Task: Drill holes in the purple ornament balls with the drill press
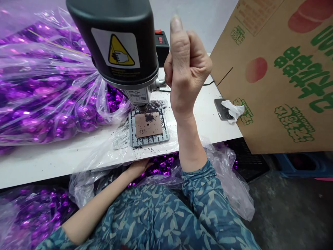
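My right hand [186, 66] is closed in a raised fist, thumb upward, beside the black-housed electric bench press [125, 74]. It wraps round the press lever, whose grip is hidden inside the fist; a short metal shaft [161, 83] shows at its left. Under the press head, a brown square plate [148, 129] with a small hole lies on a grey slotted base [149, 140]. Dark flakes are scattered over both. My left hand [139, 168] reaches below the table's front edge into an open clear bag of shiny purple faceted pieces [163, 165]. Its fingers are mostly hidden.
A big plastic bag of purple shiny balls [52, 100] fills the table's left. On the right stand a large cardboard box [265, 86] and a dark phone [221, 109] under a crumpled tissue [233, 109]. Another purple-filled bag [39, 215] sits low at the left.
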Demonstrator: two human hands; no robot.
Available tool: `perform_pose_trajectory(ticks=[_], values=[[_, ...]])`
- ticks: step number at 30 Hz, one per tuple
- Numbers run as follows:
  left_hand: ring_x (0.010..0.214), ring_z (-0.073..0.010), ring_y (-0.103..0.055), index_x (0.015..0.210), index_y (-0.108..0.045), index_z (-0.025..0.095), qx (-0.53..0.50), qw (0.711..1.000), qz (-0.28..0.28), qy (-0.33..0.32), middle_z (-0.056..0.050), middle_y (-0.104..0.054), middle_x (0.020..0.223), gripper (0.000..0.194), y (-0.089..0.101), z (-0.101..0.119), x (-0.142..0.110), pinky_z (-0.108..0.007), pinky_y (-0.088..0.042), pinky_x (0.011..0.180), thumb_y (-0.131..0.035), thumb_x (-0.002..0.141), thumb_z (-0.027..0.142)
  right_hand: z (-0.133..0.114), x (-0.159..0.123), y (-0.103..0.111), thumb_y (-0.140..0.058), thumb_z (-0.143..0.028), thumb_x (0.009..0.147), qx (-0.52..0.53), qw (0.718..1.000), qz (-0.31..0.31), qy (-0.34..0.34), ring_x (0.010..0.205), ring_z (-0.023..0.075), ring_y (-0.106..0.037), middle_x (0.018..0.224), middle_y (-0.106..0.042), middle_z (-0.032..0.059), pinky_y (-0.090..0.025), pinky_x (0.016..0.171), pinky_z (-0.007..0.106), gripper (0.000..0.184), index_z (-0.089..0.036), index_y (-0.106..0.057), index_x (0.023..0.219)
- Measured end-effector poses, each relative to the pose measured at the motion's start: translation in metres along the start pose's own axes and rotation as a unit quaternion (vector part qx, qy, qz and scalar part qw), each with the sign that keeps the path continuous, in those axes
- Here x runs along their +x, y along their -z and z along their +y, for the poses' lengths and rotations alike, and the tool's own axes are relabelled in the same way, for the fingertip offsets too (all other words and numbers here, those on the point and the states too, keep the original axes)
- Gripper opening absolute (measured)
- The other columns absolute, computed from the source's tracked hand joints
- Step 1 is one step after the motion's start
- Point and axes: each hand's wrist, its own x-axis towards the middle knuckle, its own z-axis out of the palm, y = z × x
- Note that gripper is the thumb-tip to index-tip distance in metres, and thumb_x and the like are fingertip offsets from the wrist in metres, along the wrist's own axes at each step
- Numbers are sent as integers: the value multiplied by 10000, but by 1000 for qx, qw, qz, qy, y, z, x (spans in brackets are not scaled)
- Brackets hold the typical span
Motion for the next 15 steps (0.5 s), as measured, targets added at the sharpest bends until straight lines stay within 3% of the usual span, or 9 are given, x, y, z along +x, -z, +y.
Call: perform_pose_trajectory(ticks=[2, 4, 6, 8, 9, 11, 13, 15], values=[[1409, -430, -583, 1451, -626, 201, 22, 1000, -9, -10, -218, -633, 1472, 504, 16, 14, -10, -600, -462, 1182, -661, 951, 252, 3, 0, 0, -434, -144, 996, -9, 1000, -4, 26, 416, 60, -178, 507, -214, -66, -307, 453, 263, 378, -227, -342, 638], [1364, -422, -622, 1399, -667, 196, 7, 998, -23, -56, -226, -629, 1469, 458, 45, 27, -24, -583, -507, 1137, -666, 941, 217, 7, -1, 0, -423, -384, 1024, -12, 998, -8, 57, 407, 58, -181, 502, -218, -63, -294, 434, 273, 434, -228, -293, 640], [1197, -340, -730, 1264, -737, 207, -65, 986, -61, -142, -179, -713, 1346, 304, 85, 35, -36, -468, -593, 1027, -615, 993, 269, 11, 0, 1, -366, -637, 962, 5, 997, -3, 78, 394, 56, -185, 483, -225, -59, -269, 410, 285, 540, -225, -258, 630], [999, -232, -780, 1149, -757, 227, -176, 963, -57, -197, -94, -791, 1130, 259, 128, 34, -40, -335, -622, 901, -540, 1046, 323, 14, 2, 2, -399, -726, 885, 34, 996, 3, 84, 392, 50, -215, 472, -257, -59, -254, 407, 284, 585, -222, -277, 616], [946, -202, -781, 1116, -754, 228, -220, 956, -19, -196, -68, -803, 1065, 250, 149, 31, -38, -297, -618, 860, -535, 1049, 328, 15, 3, 3, -481, -697, 870, 49, 994, 3, 94, 386, 44, -246, 468, -284, -63, -259, 412, 281, 574, -221, -301, 605], [930, -187, -773, 1090, -740, 217, -249, 949, 123, -147, -58, -807, 1026, 217, 185, 14, -22, -286, -609, 842, -549, 1028, 300, 20, 7, 4, -546, -679, 851, 51, 994, 18, 90, 363, 42, -232, 441, -286, -68, -223, 395, 285, 588, -221, -289, 588], [924, -197, -755, 1066, -729, 200, -207, 935, 276, -86, -67, -799, 1011, 189, 213, -14, 3, -324, -603, 859, -573, 990, 273, 26, 10, 4, -576, -685, 847, 64, 993, 26, 100, 336, 44, -222, 410, -266, -71, -183, 380, 294, 610, -227, -273, 581], [948, -213, -730, 1048, -723, 188, -144, 919, 364, -44, -84, -784, 1031, 193, 231, -44, 33, -362, -592, 888, -559, 953, 223, 29, 11, 3, -586, -689, 850, 60, 994, 25, 91, 349, 44, -239, 407, -285, -68, -197, 397, 295, 610, -228, -286, 584]])
